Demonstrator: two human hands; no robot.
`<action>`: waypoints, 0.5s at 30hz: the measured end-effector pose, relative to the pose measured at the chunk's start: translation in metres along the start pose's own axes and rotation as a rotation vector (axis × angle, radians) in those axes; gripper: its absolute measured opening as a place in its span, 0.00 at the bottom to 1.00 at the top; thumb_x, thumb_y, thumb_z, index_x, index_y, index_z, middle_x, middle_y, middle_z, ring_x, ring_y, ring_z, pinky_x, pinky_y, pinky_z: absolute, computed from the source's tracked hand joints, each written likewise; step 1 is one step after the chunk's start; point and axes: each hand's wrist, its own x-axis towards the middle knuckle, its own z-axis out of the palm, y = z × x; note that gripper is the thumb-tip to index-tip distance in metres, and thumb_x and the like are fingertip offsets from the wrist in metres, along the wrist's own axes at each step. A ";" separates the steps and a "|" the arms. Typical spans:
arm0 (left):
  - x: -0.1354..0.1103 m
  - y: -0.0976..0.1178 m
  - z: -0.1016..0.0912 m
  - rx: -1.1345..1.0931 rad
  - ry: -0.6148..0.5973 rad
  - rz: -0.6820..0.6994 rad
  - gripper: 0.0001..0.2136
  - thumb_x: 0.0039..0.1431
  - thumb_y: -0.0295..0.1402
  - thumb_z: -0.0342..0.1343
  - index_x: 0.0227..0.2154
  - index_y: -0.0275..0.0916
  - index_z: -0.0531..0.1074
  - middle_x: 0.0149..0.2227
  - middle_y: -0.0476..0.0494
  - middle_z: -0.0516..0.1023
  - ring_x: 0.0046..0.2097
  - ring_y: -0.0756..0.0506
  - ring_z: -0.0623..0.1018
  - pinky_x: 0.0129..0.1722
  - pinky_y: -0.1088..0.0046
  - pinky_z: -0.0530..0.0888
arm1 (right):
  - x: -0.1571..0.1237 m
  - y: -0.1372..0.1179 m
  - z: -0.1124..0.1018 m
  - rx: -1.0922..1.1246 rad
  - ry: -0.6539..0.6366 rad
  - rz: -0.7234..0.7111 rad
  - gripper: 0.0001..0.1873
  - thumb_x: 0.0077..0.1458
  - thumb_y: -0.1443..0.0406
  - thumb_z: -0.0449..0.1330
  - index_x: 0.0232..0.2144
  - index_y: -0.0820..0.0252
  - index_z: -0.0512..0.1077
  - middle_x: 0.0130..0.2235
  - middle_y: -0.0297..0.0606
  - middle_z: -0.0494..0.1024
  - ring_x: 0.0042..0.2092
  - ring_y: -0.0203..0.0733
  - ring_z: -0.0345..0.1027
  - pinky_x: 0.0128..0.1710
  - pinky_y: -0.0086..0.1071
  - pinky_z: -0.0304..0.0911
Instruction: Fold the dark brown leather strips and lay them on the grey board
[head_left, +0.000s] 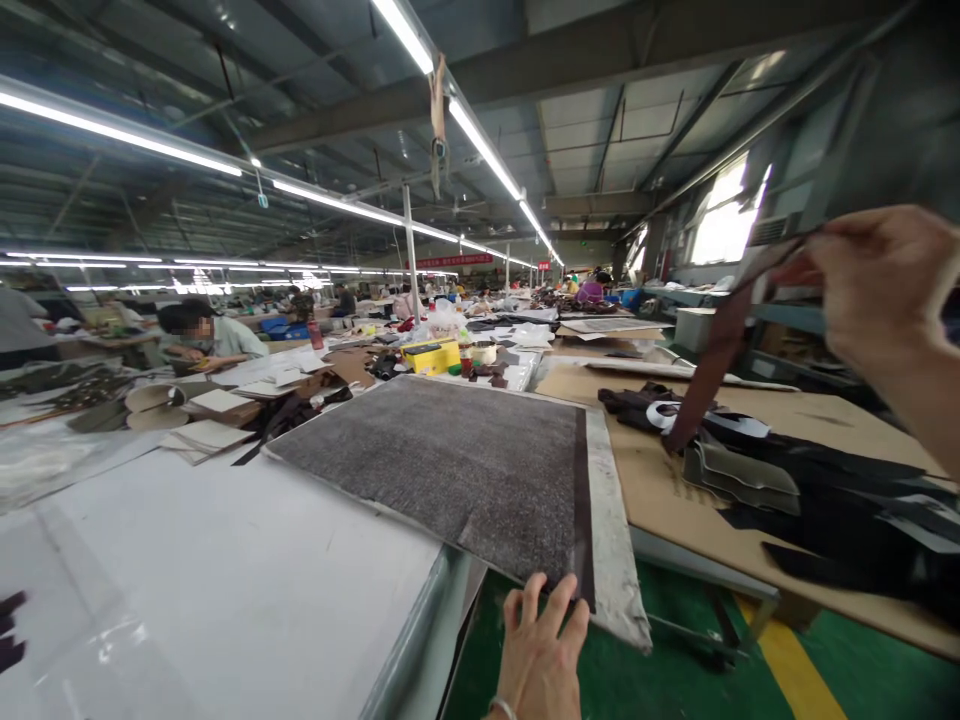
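My right hand (885, 280) is raised at the upper right, its thumb and fingers pinched on the end of a brown strip (709, 375). The strip hangs down to the left, its lower end just above the dark material on the cardboard-topped table. At the bottom centre, my left hand (544, 645) has its fingers spread, with the fingertips on the near corner of a dark grey-brown speckled sheet (450, 460). Along the sheet's right edge lies a smooth dark brown strip (583, 500). Beneath is a pale, stained board (619, 560) that sticks out on the right.
A white-covered table (225, 580) spreads on the left, and a cardboard-topped table (810, 410) on the right bears black pieces and folded grey-green pieces (742, 480). A yellow box (431, 356) stands behind the sheet. A co-worker (214, 335) leans over work at left.
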 end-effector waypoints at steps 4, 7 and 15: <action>-0.004 0.000 -0.015 -0.126 0.146 -0.083 0.26 0.45 0.25 0.55 0.51 0.48 0.71 0.68 0.46 0.49 0.63 0.31 0.57 0.57 0.49 0.59 | -0.074 -0.058 0.047 -0.027 -0.416 0.009 0.04 0.53 0.63 0.61 0.32 0.57 0.72 0.23 0.33 0.73 0.24 0.37 0.68 0.25 0.30 0.64; -0.014 -0.001 -0.056 -0.476 0.313 -0.128 0.23 0.54 0.35 0.53 0.54 0.42 0.68 0.57 0.38 0.69 0.57 0.36 0.67 0.56 0.57 0.64 | -0.141 -0.098 0.079 -0.001 -0.704 -0.010 0.06 0.55 0.62 0.59 0.31 0.59 0.73 0.25 0.34 0.75 0.24 0.36 0.68 0.23 0.28 0.63; -0.089 0.015 -0.203 -0.841 0.818 -0.519 0.26 0.43 0.54 0.62 0.38 0.40 0.69 0.38 0.43 0.77 0.44 0.40 0.75 0.41 0.68 0.73 | -0.275 -0.208 0.150 0.110 -1.094 -0.191 0.06 0.54 0.72 0.56 0.31 0.58 0.71 0.32 0.32 0.74 0.32 0.35 0.68 0.32 0.26 0.59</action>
